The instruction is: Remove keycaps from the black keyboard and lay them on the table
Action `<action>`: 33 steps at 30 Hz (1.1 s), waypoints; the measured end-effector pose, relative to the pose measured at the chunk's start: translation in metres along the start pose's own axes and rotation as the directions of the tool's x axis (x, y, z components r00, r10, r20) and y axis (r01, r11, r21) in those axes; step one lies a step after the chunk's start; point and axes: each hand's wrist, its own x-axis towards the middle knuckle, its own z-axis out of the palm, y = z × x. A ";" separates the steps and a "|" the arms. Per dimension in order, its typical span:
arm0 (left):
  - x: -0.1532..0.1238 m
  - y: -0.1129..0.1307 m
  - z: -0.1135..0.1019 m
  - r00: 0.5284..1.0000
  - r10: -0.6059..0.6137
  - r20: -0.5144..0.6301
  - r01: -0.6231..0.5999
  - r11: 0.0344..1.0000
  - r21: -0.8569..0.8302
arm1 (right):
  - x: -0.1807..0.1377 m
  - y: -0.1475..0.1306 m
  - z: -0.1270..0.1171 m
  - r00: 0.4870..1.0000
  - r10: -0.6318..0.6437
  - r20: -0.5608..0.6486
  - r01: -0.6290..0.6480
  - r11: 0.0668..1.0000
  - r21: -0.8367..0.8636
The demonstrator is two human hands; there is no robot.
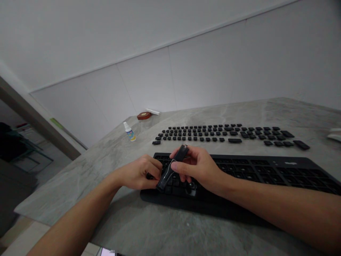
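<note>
A black keyboard (234,208) with its keycaps off lies on the table, its bare key sockets showing. My right hand (198,167) grips a slim black tool (167,174) with a pale line along it and a small metal bit at its upper end. The tool slants over the left part of the keyboard. At its lower end, my left hand (144,172) is closed with fingers curled, by the keyboard's left edge. Whatever those fingers pinch is hidden. Behind the keyboard, loose black keycaps (234,140) are laid out in rows.
A small white spray bottle (129,132) stands on the grey marbled table (106,153) at the left. Near the wall sit a brown box (144,116) and a white strip-like item (152,111). A white object (335,135) is cut off at the right edge.
</note>
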 end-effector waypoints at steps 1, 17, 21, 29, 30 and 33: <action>0.000 0.001 -0.001 1.000 -0.002 -0.003 0.002 1.000 0.003 | 0.000 0.000 0.000 1.000 -0.014 -0.008 0.014 1.000 -0.017; -0.003 -0.001 -0.006 0.998 -0.013 -0.064 0.013 1.000 -0.008 | -0.016 -0.005 0.002 0.951 -0.307 0.044 0.309 0.922 -0.234; -0.003 0.001 -0.006 0.997 0.000 -0.083 -0.002 1.000 -0.023 | -0.020 -0.006 0.003 0.936 -0.330 0.122 0.350 0.911 -0.219; -0.004 0.003 -0.007 0.999 -0.008 -0.054 0.007 1.000 -0.023 | -0.021 -0.006 -0.001 0.850 -0.435 0.297 0.517 0.798 -0.311; -0.003 0.003 -0.007 0.999 -0.010 -0.043 0.009 1.000 -0.025 | -0.021 -0.006 -0.001 0.839 -0.438 0.322 0.531 0.787 -0.314; -0.003 0.003 -0.007 1.000 -0.014 -0.018 0.014 0.999 -0.030 | -0.020 -0.008 -0.001 0.823 -0.429 0.371 0.548 0.772 -0.322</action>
